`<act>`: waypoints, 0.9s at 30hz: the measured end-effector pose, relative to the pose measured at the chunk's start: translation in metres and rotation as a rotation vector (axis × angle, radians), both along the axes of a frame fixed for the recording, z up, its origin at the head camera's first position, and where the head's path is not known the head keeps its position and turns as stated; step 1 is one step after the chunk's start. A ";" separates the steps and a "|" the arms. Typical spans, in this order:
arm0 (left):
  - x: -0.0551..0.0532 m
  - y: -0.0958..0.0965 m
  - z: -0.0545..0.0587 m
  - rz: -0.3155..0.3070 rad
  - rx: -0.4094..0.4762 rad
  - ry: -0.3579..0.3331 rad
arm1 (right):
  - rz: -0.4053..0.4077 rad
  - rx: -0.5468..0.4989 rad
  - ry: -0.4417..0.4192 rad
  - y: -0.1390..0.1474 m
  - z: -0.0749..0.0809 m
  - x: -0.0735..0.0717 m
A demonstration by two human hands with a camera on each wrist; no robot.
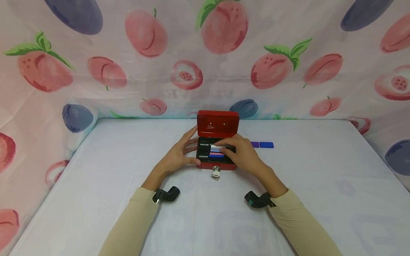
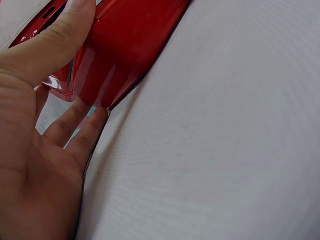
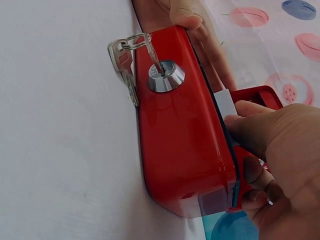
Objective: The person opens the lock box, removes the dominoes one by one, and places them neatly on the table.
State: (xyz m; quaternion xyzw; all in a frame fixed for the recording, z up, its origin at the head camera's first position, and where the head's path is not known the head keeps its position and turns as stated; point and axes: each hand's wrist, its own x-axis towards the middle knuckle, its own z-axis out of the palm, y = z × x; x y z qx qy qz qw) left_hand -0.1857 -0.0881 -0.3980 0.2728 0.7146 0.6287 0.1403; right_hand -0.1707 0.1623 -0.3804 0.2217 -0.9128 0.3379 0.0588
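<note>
We see one red box (image 1: 207,166) on the white bench (image 1: 96,199), its one lid (image 1: 217,123) raised at the back. Inside, one black tray (image 1: 203,153) carries one pink bar (image 1: 216,153) and one blue bar (image 1: 216,156). Just behind these, we find one white bar (image 1: 216,146) in the right hand (image 1: 246,153), its grip narrowed to a pinch. The left hand (image 1: 176,154) spreads its grip wide, thumb touching the box's front left corner, fingers along the left side. To our right lie two more, one purple bar (image 1: 255,144) and one royal-blue bar (image 1: 266,145); one silver lock (image 3: 167,76) carries keys (image 3: 122,65) we cannot count
</note>
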 end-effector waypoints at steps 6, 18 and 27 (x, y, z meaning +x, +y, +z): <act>0.000 0.000 0.000 0.005 -0.010 0.003 | -0.003 0.000 0.007 0.000 0.000 0.000; 0.000 0.000 0.000 -0.002 0.000 0.005 | -0.013 -0.006 0.017 0.001 0.000 0.000; 0.000 0.000 0.000 0.003 -0.007 0.000 | -0.007 -0.014 0.039 0.001 -0.002 -0.001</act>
